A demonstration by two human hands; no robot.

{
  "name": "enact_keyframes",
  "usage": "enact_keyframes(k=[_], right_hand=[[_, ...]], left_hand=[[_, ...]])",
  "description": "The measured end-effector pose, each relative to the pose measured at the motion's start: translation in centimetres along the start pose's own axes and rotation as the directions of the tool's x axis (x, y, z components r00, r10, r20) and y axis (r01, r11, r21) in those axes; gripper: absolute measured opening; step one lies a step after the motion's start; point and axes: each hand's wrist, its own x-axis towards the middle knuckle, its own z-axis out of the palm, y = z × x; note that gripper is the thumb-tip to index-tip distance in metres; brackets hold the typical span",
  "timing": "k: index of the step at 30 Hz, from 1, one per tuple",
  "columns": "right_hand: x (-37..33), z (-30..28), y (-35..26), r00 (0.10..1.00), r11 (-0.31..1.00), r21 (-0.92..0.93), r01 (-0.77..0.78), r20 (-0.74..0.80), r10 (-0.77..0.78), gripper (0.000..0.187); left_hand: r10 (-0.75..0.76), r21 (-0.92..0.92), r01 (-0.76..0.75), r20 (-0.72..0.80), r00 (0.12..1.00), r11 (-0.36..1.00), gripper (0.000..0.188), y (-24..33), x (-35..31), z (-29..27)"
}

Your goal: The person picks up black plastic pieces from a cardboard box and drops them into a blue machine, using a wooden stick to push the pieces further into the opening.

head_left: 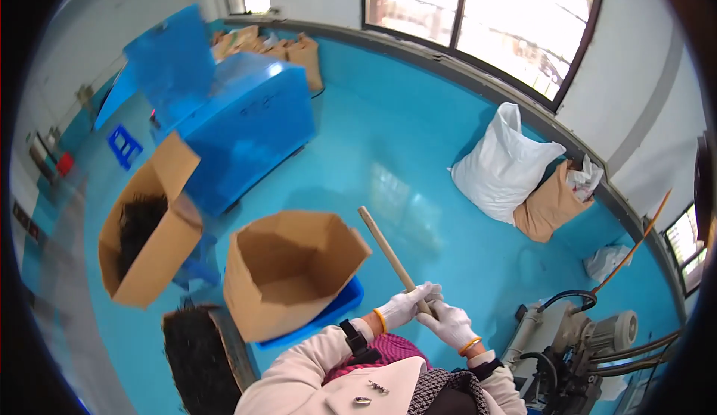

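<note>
In white gloves with yellow cuffs, my left hand and my right hand are both closed around the lower part of a wooden stick. The stick slants up and left, its far end free above the floor. To the left of my hands an open cardboard box sits tilted on a blue plastic tray. Neither hand touches that box. Farther left is a second cardboard box with a dark fibrous mass inside.
Another dark fibrous heap lies in a container at lower left. A large blue machine and a blue stool are at far left. White and brown sacks lean by the right wall. A machine with a motor stands at right.
</note>
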Motion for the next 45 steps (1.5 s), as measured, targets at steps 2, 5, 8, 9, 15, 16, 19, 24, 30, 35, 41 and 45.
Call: enact_keyframes(k=[2, 5, 8, 9, 15, 16, 19, 24, 30, 35, 41, 45], right_hand=[[3.5, -4.3, 2.1, 0.999, 0.991, 0.135, -0.016, 0.051, 0.009, 0.047], [10.0, -8.9, 7.6, 0.972, 0.994, -0.098, 0.05, -0.223, -0.07, 0.045], [17.0, -14.3, 13.1, 0.961, 0.972, -0.227, 0.062, -0.251, -0.12, 0.043], [19.8, -16.2, 14.3, 0.955, 0.951, -0.297, 0.08, -0.252, -0.159, 0.043], [35.8, -29.0, 17.4, 0.937, 0.84, -0.509, 0.19, -0.162, -0.31, 0.039], [38.7, -31.2, 17.6, 0.929, 0.795, -0.567, 0.215, -0.134, -0.346, 0.038], [47.3, -36.9, 16.7, 0.867, 0.694, -0.658, 0.292, -0.124, -0.483, 0.033], [58.8, -44.5, 16.1, 0.821, 0.647, -0.692, 0.319, -0.14, -0.554, 0.031], [71.4, -51.4, 13.8, 0.853, 0.527, -0.802, 0.282, -0.042, -0.52, 0.03], [81.0, -59.9, 12.5, 0.879, 0.453, -0.866, 0.213, -0.032, -0.475, 0.028], [94.4, -68.9, 9.3, 0.873, 0.356, -0.926, 0.129, -0.064, -0.483, 0.028], [105.6, -72.6, 6.3, 0.805, 0.27, -0.95, 0.159, -0.034, -0.592, 0.024]], left_hand=[[0.069, 0.056, -0.063, -0.111, 0.991, 0.996, 0.052, 3.5, 4.1, 0.2], [0.12, 0.098, -0.101, -0.223, 0.967, 0.99, 0.05, 8.7, 9.9, -0.9], [0.165, 0.102, -0.137, -0.35, 0.922, 0.985, 0.049, 13.4, 14.6, -3.4], [0.198, 0.134, -0.153, -0.468, 0.861, 0.979, 0.049, 14.5, 16.1, -5.2], [0.192, 0.096, -0.219, -0.86, 0.473, 0.971, 0.051, 15.4, 21.0, -17.7], [0.175, 0.085, -0.219, -0.883, 0.434, 0.972, 0.053, 14.7, 21.2, -19.2], [0.052, -0.042, -0.232, -0.922, 0.383, 0.972, 0.06, 12.2, 19.8, -23.9], [-0.131, -0.206, -0.271, -0.954, 0.271, 0.94, 0.048, 12.5, 23.4, -22.6], [-0.171, -0.199, -0.283, -0.978, 0.122, 0.938, 0.056, 13.7, 29.9, -30.7], [-0.018, -0.08, -0.276, -0.975, 0.222, 0.958, 0.058, 27.2, 43.1, -33.2], [0.187, 0.136, -0.162, -0.912, 0.365, 0.977, 0.051, 47.4, 56.9, -25.2], [0.294, 0.254, -0.175, -0.918, 0.266, 0.951, 0.046, 50.5, 58.1, -22.6]])
